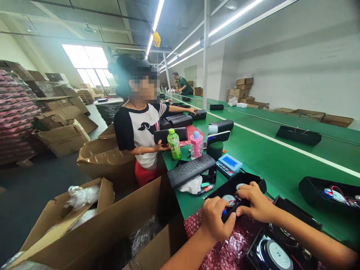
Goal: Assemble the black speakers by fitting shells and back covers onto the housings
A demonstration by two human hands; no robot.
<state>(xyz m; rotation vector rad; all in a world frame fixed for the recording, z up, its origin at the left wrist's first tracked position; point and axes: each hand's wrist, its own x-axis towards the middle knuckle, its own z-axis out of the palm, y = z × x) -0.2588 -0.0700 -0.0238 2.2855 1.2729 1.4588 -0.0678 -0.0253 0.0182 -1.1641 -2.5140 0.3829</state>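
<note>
A long black speaker housing lies in front of me on the green bench, its inside facing up. Round silver speaker drivers and red and black wires show in it. My left hand grips the near wall at the left, thumb outside, close to a blue part. My right hand pinches the same wall further right, fingers reaching inside and thumb on the rim. What lies under the fingers is hidden. Red bubble wrap is beneath the housing. More black housings with a large speaker driver sit at the lower right.
A blue tester with a screen, a finished-looking black speaker, a green bottle and a pink bottle stand beyond. Cardboard boxes line the left. A co-worker holds another speaker. An open housing lies right.
</note>
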